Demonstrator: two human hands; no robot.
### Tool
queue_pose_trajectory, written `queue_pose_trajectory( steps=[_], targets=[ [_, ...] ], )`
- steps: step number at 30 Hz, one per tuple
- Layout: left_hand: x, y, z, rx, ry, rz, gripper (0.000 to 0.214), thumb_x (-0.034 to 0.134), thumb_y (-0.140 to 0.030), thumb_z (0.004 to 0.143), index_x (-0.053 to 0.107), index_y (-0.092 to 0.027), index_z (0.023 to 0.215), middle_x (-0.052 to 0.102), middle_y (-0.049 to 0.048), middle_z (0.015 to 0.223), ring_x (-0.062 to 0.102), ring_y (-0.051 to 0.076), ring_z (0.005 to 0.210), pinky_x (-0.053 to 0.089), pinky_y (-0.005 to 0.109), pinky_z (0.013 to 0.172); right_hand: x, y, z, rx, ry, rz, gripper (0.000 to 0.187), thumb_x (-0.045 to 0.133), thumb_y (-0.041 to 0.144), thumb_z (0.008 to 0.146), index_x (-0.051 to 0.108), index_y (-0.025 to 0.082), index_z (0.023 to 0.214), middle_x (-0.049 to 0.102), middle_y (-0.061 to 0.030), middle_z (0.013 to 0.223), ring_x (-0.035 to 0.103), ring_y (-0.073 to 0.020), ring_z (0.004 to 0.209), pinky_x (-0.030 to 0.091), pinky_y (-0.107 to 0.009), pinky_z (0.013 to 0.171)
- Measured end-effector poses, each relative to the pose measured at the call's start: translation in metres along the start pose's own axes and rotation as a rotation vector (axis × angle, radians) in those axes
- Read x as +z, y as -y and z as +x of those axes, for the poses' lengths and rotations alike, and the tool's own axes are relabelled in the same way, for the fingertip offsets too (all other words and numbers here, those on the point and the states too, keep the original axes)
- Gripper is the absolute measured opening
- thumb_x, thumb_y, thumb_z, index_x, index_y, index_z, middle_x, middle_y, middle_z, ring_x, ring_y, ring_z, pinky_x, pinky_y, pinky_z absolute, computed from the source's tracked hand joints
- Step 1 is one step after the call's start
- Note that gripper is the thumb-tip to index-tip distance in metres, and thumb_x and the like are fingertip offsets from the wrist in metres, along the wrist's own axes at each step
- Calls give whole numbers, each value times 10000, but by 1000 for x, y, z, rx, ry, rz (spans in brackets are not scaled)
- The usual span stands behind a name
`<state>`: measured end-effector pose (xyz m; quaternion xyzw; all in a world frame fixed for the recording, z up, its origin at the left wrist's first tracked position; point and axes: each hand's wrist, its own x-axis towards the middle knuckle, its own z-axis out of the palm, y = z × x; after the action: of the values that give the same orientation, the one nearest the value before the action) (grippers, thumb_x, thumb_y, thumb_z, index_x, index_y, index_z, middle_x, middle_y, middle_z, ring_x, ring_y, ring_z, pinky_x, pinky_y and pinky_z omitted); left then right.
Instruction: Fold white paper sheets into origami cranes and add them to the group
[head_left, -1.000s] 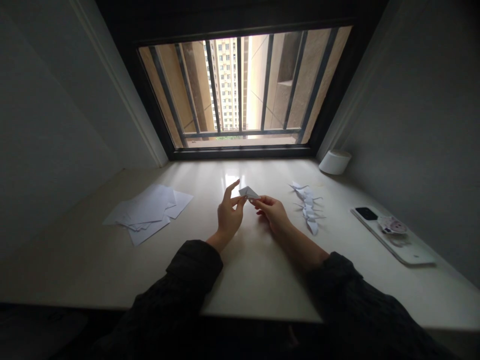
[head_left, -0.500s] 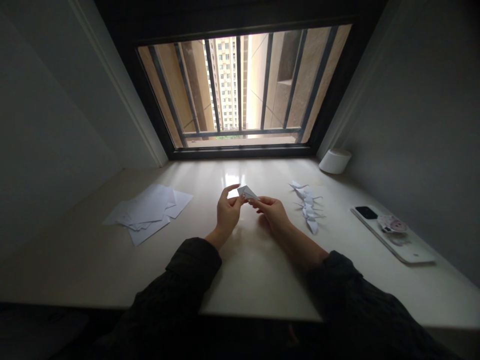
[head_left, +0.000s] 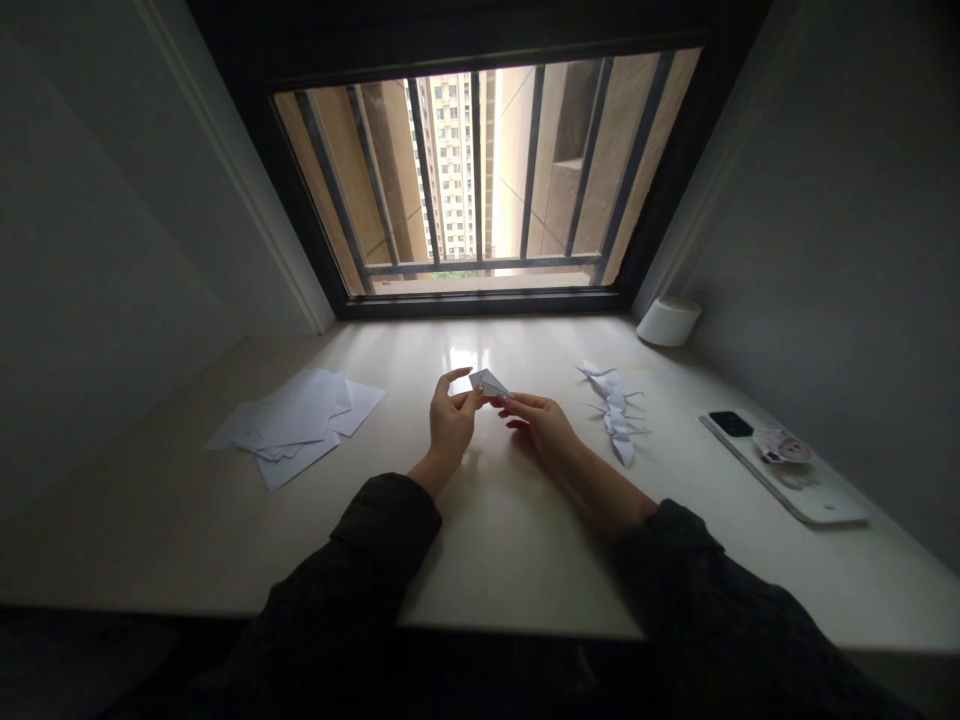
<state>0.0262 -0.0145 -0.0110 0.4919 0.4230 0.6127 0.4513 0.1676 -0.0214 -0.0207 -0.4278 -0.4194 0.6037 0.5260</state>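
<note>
A small folded piece of white paper [head_left: 489, 381] is held up between my two hands over the middle of the sill. My left hand [head_left: 452, 420] pinches its left and lower edge, with the index finger arched behind it. At its right corner, the fingertips of my right hand [head_left: 544, 425] are closed on the paper. Several folded paper cranes [head_left: 616, 410] lie in a row to the right of my right hand. Off to the left of my hands is a loose pile of white paper sheets [head_left: 300, 415].
A white phone [head_left: 795, 485] with a round grip on its back lies at the right. Near the window corner stands a white cylindrical object [head_left: 669, 322]. The barred window [head_left: 480, 305] closes off the far side of the pale sill [head_left: 510, 570].
Both hands and the folded paper have shifted very slightly to the left. The grip on the paper looks the same, and the other things have stayed in place.
</note>
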Motion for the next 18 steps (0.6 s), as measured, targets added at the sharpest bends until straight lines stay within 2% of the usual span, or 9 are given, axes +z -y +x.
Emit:
queue_pose_trajectory(
  steps=[11,18],
  targets=[
    [-4,2,1,89,22,113,439,624,-326,803,490,-164,1190,719,56,742,703,221,801,529,333,750,0,7,-2,-16,66,-58,321,770,422,590,751,212,831,714,-87,946,609,-183,783,448,-281,644],
    [-2,-3,-5,118,79,193,471,617,-335,807,506,-194,1243,716,37,741,679,178,712,503,271,664,1,6,-3,-133,-110,-174,355,696,528,658,736,177,690,707,-86,742,571,-158,646,436,-287,608]
  ],
)
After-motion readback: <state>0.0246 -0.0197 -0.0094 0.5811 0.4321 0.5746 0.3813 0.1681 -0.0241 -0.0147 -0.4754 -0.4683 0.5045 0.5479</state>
